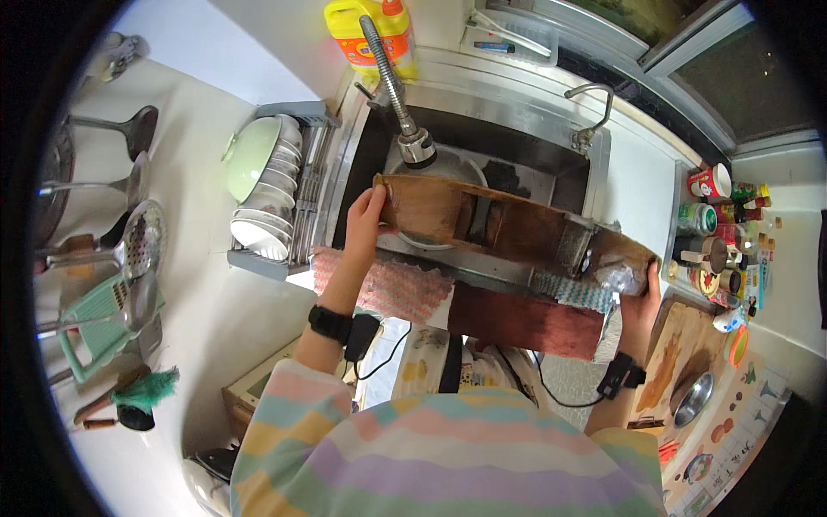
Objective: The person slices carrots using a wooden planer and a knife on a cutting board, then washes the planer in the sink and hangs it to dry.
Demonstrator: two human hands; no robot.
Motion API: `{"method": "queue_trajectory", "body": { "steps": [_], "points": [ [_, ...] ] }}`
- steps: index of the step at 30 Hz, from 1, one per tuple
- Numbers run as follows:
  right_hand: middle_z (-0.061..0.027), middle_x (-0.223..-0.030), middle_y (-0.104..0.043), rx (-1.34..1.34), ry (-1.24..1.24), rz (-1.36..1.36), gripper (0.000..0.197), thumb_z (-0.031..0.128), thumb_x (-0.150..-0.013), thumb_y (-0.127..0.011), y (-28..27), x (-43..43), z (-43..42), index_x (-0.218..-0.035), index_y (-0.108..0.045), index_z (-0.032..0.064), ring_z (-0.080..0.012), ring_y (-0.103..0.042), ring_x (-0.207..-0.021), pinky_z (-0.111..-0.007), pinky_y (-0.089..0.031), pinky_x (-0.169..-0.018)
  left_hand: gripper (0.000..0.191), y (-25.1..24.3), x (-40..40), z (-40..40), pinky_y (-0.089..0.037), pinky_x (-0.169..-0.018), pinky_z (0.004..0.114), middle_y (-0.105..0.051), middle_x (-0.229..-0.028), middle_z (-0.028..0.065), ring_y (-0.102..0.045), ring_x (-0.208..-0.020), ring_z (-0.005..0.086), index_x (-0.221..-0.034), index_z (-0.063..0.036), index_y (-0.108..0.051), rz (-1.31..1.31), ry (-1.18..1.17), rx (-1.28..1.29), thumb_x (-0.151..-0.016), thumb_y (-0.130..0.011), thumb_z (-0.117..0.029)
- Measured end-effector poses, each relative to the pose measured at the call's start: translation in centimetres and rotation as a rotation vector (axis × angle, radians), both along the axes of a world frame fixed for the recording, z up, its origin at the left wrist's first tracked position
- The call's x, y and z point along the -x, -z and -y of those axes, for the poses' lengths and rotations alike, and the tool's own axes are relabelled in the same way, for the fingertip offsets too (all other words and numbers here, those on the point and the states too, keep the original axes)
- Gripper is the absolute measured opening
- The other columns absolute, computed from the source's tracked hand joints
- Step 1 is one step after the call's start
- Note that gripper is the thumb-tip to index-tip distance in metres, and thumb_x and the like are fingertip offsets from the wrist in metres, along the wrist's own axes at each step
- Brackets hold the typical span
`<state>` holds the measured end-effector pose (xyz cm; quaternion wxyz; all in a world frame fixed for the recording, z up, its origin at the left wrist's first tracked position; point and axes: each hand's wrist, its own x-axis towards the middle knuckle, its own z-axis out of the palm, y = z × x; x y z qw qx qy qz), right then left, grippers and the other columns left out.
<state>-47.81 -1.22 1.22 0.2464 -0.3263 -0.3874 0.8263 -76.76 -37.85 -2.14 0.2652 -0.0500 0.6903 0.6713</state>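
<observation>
A long brown panel (pixel 423 207), with a dark slot and a greyish band across it, is held over the sink (pixel 599 165). My left hand (pixel 365 216) grips its left end, thumb on top. Its right end rests in my right hand (pixel 639 307), close to a shiny, clear patch whose nature I cannot tell. Beneath the panel, partly hidden, a round metal basin (pixel 475 169) sits in the sink. The flexible faucet's spray head (pixel 417 148) hangs just above the panel's left part.
A dish rack (pixel 258 266) with stacked bowls stands left. Pink (pixel 387 284) and dark red (pixel 517 316) cloths lie along the sink's front edge. A second tap (pixel 591 129) rises behind. Jars (pixel 698 220) and a cutting board (pixel 691 329) are right; a yellow jug (pixel 375 45) stands behind.
</observation>
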Motion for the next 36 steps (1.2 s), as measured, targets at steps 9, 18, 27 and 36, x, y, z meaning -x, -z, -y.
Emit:
{"method": "queue_trajectory", "body": {
  "steps": [9, 18, 27, 36],
  "points": [
    [-0.0075, -0.087, -0.066, -0.037, -0.157, 0.304, 0.029, 0.025, -0.09, -0.06, 3.4, 0.3, -1.4, -0.104, -0.059, 0.0001, -0.0135, -0.061, -0.065, -0.023, -0.045, -0.043, 0.052, 4.3, -0.1, 3.1, -0.034, -0.038, 0.026, -0.05, -0.053, 0.0032, -0.046, -0.041, 0.0126, -0.073, -0.0022, -0.06, 0.037, 0.064, 0.279, -0.095, -0.044, -0.046],
    [-0.0079, -0.093, -0.063, -0.293, -0.362, 0.228, 0.032, 0.022, -0.088, -0.06, 4.4, 1.4, -0.8, -0.113, -0.055, 0.0023, -0.0158, -0.061, -0.071, -0.029, -0.047, -0.053, 0.048, 8.3, -0.1, 6.1, -0.045, -0.049, 0.037, -0.053, -0.058, 0.005, -0.059, -0.059, 0.0198, -0.087, 0.0035, -0.061, -0.376, 0.068, 0.718, -0.09, -0.054, -0.044],
    [-0.0091, -0.104, -0.064, -0.159, -0.45, 0.304, 0.035, 0.025, -0.087, -0.06, 4.3, 2.8, -2.3, -0.116, -0.055, 0.006, -0.0218, -0.064, -0.086, -0.037, -0.055, -0.07, 0.053, 3.4, 1.2, 7.1, -0.053, -0.049, 0.032, -0.067, -0.07, 0.0166, -0.067, -0.057, 0.0231, -0.096, 0.0051, -0.063, -0.225, 0.385, 0.85, -0.094, -0.046, -0.045],
    [-0.0093, -0.125, -0.052, -0.231, -0.605, 0.119, 0.052, 0.02, -0.086, -0.063, -0.2, 2.2, 0.5, -0.132, -0.045, 0.0041, -0.0208, -0.053, -0.11, -0.034, -0.052, -0.075, 0.07, -0.1, -2.0, 7.2, -0.053, -0.066, 0.043, -0.067, -0.083, 0.0242, -0.067, -0.07, 0.036, -0.095, 0.008, -0.065, -0.172, -0.16, 0.647, -0.085, -0.052, -0.06]
  ]
}}
